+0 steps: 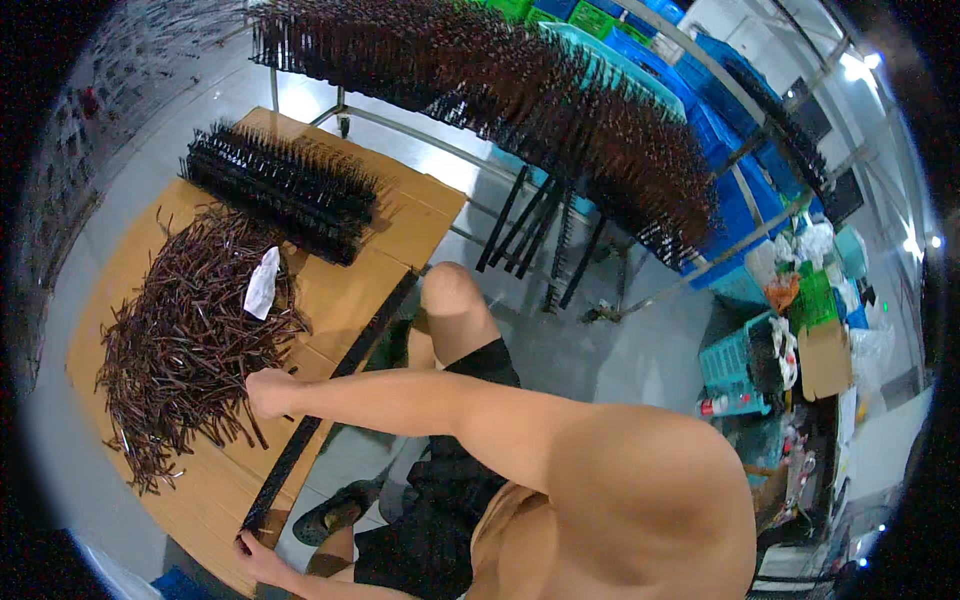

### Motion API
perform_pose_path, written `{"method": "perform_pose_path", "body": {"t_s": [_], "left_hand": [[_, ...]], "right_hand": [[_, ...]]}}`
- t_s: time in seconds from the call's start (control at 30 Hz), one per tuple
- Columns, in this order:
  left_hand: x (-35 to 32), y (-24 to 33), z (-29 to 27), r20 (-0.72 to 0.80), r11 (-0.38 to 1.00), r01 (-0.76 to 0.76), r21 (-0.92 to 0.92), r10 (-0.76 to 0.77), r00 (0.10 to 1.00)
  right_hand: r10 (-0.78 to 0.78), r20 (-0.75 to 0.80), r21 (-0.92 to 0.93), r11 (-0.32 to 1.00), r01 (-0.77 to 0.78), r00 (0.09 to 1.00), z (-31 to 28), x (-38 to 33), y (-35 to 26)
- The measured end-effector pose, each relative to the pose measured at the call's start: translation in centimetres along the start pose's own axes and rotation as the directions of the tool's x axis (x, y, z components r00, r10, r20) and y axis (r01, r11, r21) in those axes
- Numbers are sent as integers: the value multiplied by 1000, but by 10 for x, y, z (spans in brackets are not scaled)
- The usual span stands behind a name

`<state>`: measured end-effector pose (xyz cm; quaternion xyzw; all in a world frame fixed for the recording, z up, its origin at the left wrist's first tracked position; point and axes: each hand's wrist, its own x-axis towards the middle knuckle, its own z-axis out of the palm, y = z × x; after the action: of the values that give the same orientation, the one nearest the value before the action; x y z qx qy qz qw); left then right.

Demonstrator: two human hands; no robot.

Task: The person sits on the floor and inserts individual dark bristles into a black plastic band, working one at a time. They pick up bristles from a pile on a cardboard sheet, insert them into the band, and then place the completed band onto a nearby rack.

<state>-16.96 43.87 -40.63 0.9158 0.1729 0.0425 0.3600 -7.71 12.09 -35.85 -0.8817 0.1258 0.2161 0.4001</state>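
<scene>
A large pile of thin brown sticks (pixel 190 340) lies on a cardboard-covered table (pixel 350 290). My right hand (pixel 266 390) is stretched out to the pile's near edge, fingers closed on a few of the sticks. A long black strip (pixel 330 385) runs along the table's near edge. My left hand (pixel 257 556) grips the strip's lower end at the table corner. A white scrap (pixel 262 283) rests on top of the pile.
Black toothed racks (pixel 280 190) lie stacked at the table's far end. A big rack filled with brown sticks (pixel 520 100) stands behind on a metal frame. Blue and green crates (pixel 740 200) and clutter fill the right side. My knee (pixel 455 300) is beside the table.
</scene>
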Motion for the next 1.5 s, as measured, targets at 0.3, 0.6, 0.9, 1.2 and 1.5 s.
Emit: {"method": "perform_pose_path", "body": {"t_s": [0.3,0.6,0.9,1.2,1.5], "left_hand": [[-11,45,-7,-228,990,110,-87,-127,965],[-42,71,37,-444,977,-150,-148,70,893],[-14,54,36,-423,976,-216,4,197,884],[-4,52,33,-398,982,-191,-12,170,901],[-9,66,26,-369,994,-89,64,107,923]], "right_hand": [[-241,438,285,951,120,866,-10,2,-49],[-429,107,524,791,316,897,53,-40,-82],[-639,72,308,745,592,766,113,-13,-88],[-583,-66,404,726,556,810,118,-6,-96],[-575,66,446,748,492,815,114,-10,-103]]}}
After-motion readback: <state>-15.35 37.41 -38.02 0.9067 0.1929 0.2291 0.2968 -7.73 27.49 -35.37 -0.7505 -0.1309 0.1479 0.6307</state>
